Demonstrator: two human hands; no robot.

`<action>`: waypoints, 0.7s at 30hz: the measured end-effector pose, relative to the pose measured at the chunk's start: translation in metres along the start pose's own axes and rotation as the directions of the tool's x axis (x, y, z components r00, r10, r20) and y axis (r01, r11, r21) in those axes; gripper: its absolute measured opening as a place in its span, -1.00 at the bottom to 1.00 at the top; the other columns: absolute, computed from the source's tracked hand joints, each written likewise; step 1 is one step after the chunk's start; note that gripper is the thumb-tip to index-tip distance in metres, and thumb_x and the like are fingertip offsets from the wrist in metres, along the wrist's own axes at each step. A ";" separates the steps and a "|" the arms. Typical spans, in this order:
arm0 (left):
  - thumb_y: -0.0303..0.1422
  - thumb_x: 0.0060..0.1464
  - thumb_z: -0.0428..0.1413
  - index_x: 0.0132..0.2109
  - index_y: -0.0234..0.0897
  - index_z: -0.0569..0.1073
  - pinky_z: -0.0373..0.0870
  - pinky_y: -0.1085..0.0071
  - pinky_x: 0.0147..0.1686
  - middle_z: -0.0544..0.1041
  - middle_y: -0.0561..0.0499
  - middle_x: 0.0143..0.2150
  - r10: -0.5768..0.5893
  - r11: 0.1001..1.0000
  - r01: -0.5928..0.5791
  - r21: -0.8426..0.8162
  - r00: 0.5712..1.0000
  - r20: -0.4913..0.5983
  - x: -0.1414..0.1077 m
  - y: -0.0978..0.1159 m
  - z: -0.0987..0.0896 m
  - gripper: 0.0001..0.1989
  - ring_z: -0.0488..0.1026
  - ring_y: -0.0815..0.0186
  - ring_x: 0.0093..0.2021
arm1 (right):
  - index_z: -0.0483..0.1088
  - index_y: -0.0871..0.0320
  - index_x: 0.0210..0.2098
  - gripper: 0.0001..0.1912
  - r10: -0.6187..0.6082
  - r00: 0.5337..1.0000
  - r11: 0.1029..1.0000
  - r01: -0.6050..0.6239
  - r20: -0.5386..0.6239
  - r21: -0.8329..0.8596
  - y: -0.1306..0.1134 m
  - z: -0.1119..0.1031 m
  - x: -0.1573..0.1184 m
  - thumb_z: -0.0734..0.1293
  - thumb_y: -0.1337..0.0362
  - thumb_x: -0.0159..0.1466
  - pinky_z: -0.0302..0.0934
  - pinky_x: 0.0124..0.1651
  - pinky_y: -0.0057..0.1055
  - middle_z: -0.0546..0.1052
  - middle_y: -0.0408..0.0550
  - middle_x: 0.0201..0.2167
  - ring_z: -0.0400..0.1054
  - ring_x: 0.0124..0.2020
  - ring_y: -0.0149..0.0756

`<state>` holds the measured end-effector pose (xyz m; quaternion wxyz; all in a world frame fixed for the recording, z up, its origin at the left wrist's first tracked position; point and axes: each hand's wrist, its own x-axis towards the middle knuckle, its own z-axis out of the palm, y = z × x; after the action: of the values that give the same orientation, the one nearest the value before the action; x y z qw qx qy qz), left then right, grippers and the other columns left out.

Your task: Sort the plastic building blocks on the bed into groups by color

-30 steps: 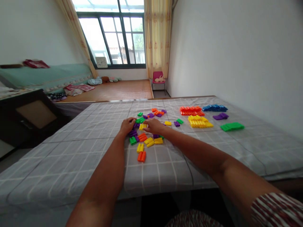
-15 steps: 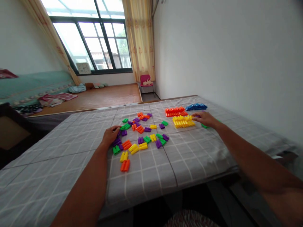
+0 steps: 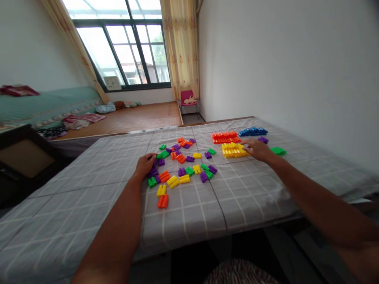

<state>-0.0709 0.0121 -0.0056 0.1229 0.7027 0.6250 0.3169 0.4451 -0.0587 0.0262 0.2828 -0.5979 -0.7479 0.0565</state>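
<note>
At the right hand's nine o'clock, taking twelve as straight away from the person, lies the yellow stack [image 3: 235, 152], on the grey checked sheet [image 3: 189, 217]. Its long axis runs roughly from nine to three o'clock, so one end points toward the right hand [image 3: 257, 150]. That hand is much the nearer: its fingertips are at the stack's three o'clock end, thumb and fingers reaching forward and slightly bent. Whether they pinch a piece I cannot tell, nor whether they press on the stack or sit just beside it.

From the yellow stack, the orange stack [image 3: 226, 138] is near at eleven o'clock and the blue stack [image 3: 253, 131] at one to two. Past the right hand, the purple pieces [image 3: 263, 140] lie at about two to three o'clock and the green block [image 3: 278, 151] at three.

Out toward eight and nine o'clock spread loose paired tubes in several colours, one yellow pair [image 3: 197, 155] among them. At their far side, the left hand [image 3: 146, 165] is well apart from the stack, fingers curled close together by a green piece [image 3: 162, 154]; its grip is too small to make out.
</note>
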 end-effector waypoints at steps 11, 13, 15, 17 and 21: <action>-0.23 0.07 -0.01 -0.10 -0.29 0.58 0.39 0.42 -0.17 0.63 -0.04 -0.19 0.000 0.998 -0.001 -0.063 1.000 -0.009 0.001 -0.006 0.007 -0.62 0.51 0.22 -0.19 | 0.47 0.18 -0.04 -0.70 -0.422 0.829 0.888 0.460 0.368 -0.017 -0.156 0.097 0.020 0.31 0.32 0.23 0.21 0.00 -0.29 0.55 0.10 -0.08 0.41 -0.05 -0.15; -0.22 0.07 -0.01 -0.08 -0.31 0.58 0.39 0.42 -0.21 0.63 -0.05 -0.21 -0.001 0.998 0.000 -0.061 1.000 -0.002 0.002 -0.008 0.008 -0.60 0.52 0.22 -0.22 | 0.48 0.18 -0.05 -0.70 -0.405 0.808 0.880 0.471 0.428 -0.055 -0.167 0.103 0.027 0.32 0.34 0.22 0.20 0.01 -0.31 0.55 0.12 -0.08 0.41 -0.04 -0.14; -0.21 0.07 -0.02 -0.08 -0.31 0.58 0.39 0.42 -0.22 0.63 -0.05 -0.21 0.005 0.998 -0.005 -0.064 1.000 0.000 0.003 -0.010 0.008 -0.59 0.52 0.22 -0.23 | 0.49 0.16 -0.06 -0.70 -0.393 0.803 0.885 0.463 0.449 -0.054 -0.173 0.103 0.034 0.33 0.36 0.20 0.21 -0.02 -0.33 0.55 0.11 -0.10 0.42 -0.05 -0.15; -0.21 0.07 -0.02 -0.09 -0.30 0.58 0.39 0.41 -0.18 0.63 -0.04 -0.19 0.014 0.998 -0.014 -0.064 1.000 0.000 0.004 -0.011 0.008 -0.60 0.52 0.22 -0.22 | 0.50 0.13 -0.07 -0.68 -0.392 0.803 0.895 0.447 0.449 -0.016 -0.175 0.101 0.038 0.37 0.37 0.17 0.22 -0.08 -0.36 0.55 0.07 -0.11 0.43 -0.09 -0.17; -0.23 0.07 -0.02 -0.09 -0.28 0.58 0.37 0.41 -0.08 0.62 -0.03 -0.12 0.033 0.999 -0.033 -0.032 0.999 0.006 0.004 -0.008 0.005 -0.61 0.51 0.22 -0.11 | 0.52 0.13 -0.13 -0.73 -0.383 0.841 0.920 0.385 0.382 0.075 -0.170 0.090 0.036 0.40 0.34 0.15 0.22 -0.24 -0.44 0.55 -0.01 -0.22 0.43 -0.28 -0.30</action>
<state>-0.0743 0.0191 -0.0133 0.1308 0.7121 0.6078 0.3262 0.2495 -0.0497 0.0356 0.1328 -0.4133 -0.8935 0.1145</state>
